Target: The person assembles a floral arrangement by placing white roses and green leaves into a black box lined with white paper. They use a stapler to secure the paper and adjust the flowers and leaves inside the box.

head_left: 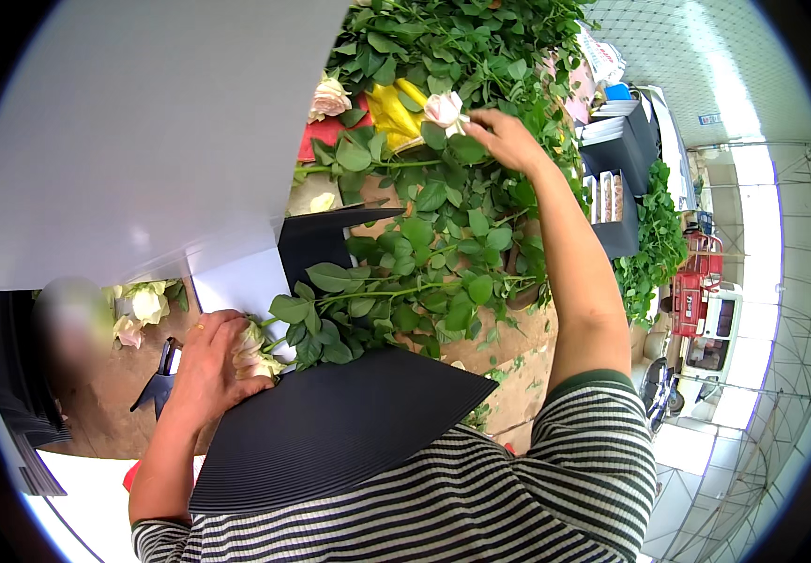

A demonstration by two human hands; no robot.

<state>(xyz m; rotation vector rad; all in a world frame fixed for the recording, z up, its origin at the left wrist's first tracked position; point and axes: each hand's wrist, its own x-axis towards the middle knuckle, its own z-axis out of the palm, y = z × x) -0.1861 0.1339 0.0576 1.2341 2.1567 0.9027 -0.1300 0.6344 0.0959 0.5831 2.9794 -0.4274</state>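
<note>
At the left, my left hand curls round the cream rose heads, thumb below and fingers above. Their leafy stems stretch to the right beside a white sheet. Just below lies a fan-shaped stack of black ribbed sheets, against my striped shirt. Out at the upper right, my right hand is closed at the base of a pale pink rose. My fingertips pinch it from its right side; the exact grip is partly hidden.
A large grey panel fills the upper left. Leafy rose stems are heaped at the back, near a yellow wrapper and another pink rose. Black boxes stand at the right. More cream roses lie at the far left.
</note>
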